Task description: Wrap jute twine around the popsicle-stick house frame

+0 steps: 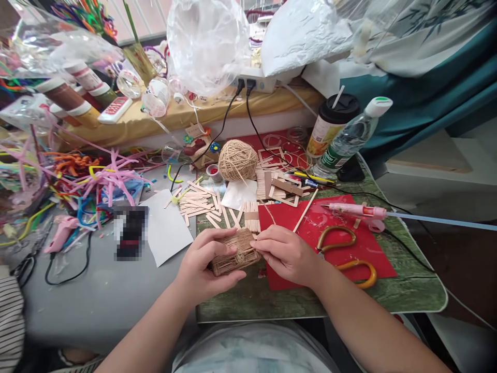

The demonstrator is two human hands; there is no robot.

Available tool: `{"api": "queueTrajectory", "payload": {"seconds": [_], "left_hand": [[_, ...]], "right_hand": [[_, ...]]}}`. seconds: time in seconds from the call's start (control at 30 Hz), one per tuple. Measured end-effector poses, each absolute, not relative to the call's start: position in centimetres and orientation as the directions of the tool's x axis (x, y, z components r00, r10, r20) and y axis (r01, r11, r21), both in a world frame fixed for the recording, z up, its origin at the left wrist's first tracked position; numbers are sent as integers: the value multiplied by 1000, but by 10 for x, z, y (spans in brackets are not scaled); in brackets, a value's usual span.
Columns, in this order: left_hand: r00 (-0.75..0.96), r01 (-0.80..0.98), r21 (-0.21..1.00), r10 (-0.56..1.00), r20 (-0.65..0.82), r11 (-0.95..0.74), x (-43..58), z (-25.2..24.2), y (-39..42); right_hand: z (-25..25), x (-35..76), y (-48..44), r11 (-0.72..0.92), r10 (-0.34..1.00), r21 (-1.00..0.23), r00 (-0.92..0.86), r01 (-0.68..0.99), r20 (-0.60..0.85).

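A small box wrapped in brown twine [233, 253] is held over the green table's front part. My left hand [205, 261] grips it from the left, thumb on top and fingers around its far side. At its right end, my right hand [285, 254] pinches with thumb and forefinger; a strand of twine [267, 210] runs from there back to the twine ball [237, 160]. Just right of my right hand, scissors with orange handles [347, 254] lie on a red sheet [365, 248], beside a pink glue gun [357, 210].
Wooden craft sticks [200, 199] are scattered behind the box. A water bottle [349, 137] and a lidded cup [330, 122] stand at the back right. Pipe cleaners [112, 176] pile up at the left, near a white paper [169, 228]. Black cables [252, 116] cross the table.
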State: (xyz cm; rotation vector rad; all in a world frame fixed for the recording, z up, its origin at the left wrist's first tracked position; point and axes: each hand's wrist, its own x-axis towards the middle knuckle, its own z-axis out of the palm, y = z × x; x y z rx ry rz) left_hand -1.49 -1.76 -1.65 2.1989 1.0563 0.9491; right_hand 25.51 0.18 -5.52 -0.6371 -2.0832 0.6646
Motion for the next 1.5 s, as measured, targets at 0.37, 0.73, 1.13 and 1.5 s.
{"api": "queueTrajectory", "payload": {"seconds": [0.37, 0.73, 1.13, 1.5], "left_hand": [[412, 603, 630, 867, 280, -490, -27, -22, -19], [342, 512, 633, 814, 470, -580, -27, -42, -29], [143, 384, 742, 829, 540, -550, 3, -78, -33], [319, 733, 584, 934, 160, -350, 4, 1, -44]], "right_hand": [[-63, 253, 6, 601, 779, -781, -342, 169, 526], [-63, 243, -3, 538, 824, -835, -281, 116, 491], [-46, 248, -1, 403, 912, -913, -111, 59, 395], [-46, 224, -13, 489, 863, -868, -191, 91, 467]]}}
